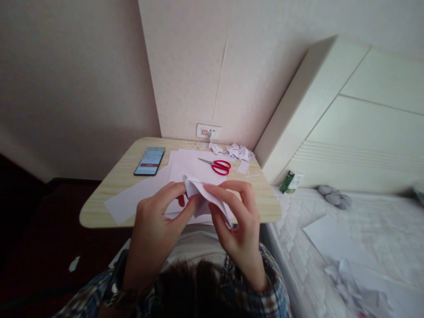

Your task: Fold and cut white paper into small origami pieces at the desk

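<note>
A folded piece of white paper (207, 191) is held up over the near edge of the table, between both hands. My left hand (162, 216) pinches its left end between thumb and fingers. On the other side, my right hand (236, 216) grips the paper's right part, with fingers on top and the thumb below. Beneath the hands lie white paper sheets (185, 163), partly covered by them. Just beyond, a pair of scissors with red handles (221, 167) rests on the sheets, its blades pointing left.
A phone (150, 161) with a lit screen lies on the wooden table (96, 207). Folded paper pieces (239, 152) sit at the back right, below a wall socket (208, 131). To the right, a bed (291, 225) bears a green-and-white box (291, 182) and more papers (334, 236).
</note>
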Tool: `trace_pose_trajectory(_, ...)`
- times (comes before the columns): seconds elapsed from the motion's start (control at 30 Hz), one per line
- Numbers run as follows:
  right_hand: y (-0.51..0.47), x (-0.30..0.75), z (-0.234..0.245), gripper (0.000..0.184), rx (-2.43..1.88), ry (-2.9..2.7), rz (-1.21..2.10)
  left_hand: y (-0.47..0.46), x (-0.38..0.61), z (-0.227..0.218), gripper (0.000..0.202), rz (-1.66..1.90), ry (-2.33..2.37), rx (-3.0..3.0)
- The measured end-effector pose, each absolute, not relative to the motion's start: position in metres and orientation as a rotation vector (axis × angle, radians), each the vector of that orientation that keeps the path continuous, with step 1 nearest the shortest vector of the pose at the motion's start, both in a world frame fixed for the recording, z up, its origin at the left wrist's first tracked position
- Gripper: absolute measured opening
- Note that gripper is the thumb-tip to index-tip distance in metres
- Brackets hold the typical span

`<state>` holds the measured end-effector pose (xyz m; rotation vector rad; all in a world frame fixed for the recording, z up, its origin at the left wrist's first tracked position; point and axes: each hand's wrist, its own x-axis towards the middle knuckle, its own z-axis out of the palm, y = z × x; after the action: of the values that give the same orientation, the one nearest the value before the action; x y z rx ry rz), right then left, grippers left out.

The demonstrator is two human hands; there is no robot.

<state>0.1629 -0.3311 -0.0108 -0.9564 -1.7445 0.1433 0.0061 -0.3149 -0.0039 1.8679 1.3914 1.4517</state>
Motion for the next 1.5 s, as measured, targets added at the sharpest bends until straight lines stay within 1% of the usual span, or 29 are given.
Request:
trace_pose_trajectory(0.2, -0.328, 0.167, -0.01, 0.045, -0.907, -1.872, 0.051, -0.315, 0.005, -0.002, 0.008, 1.422, 1.372, 1.886)
trace_pose_trajectory(0.4, -0.327, 0.17, -0.012, 0.048, -0.914, -1.932, -0.035, -0.314, 0.003, -0.004, 0.015, 1.406, 1.3, 1.809)
trace_pose_trajectory(0.53, -0.328, 0.17, -0.013, 0.049, -0.929, -1.936, -0.08, -0.314, 0.007, 0.001, 0.016, 1.396, 1.148, 1.586)
trace_pose_trajectory(0.7, -0.328, 0.169, -0.014, 0.054, -0.871, -1.905, -0.038, -0.312, 0.016, 0.005, 0.017, 1.403, 0.997, 1.283)
trace_pose_trajectory(0.9, -0.327, 0.168, -0.016, 0.055, -0.803, -1.878, -0.074, -0.314, 0.023, 0.0, 0.022, 1.485, 0.924, 1.119)
trace_pose_trajectory(1.03, -0.329, 0.167, -0.018, 0.057, -0.774, -1.807, -0.161, -0.316, 0.026, -0.004, 0.019, 1.513, 0.929, 1.049)
trace_pose_trajectory(1.13, -0.331, 0.167, -0.019, 0.055, -0.749, -1.77, -0.194, -0.317, 0.027, -0.004, 0.025, 1.561, 0.913, 0.996)
trace_pose_trajectory(1.27, -0.333, 0.168, -0.018, 0.054, -0.738, -1.804, -0.196, -0.321, 0.029, 0.002, 0.031, 1.622, 0.997, 1.004)
trace_pose_trajectory(1.4, -0.333, 0.167, -0.018, 0.06, -0.804, -1.817, -0.195, -0.326, 0.031, 0.003, 0.041, 1.722, 1.088, 1.151)
trace_pose_trajectory(1.5, -0.334, 0.166, -0.018, 0.061, -0.84, -1.816, -0.183, -0.327, 0.03, -0.002, 0.034, 1.79, 1.099, 1.342)
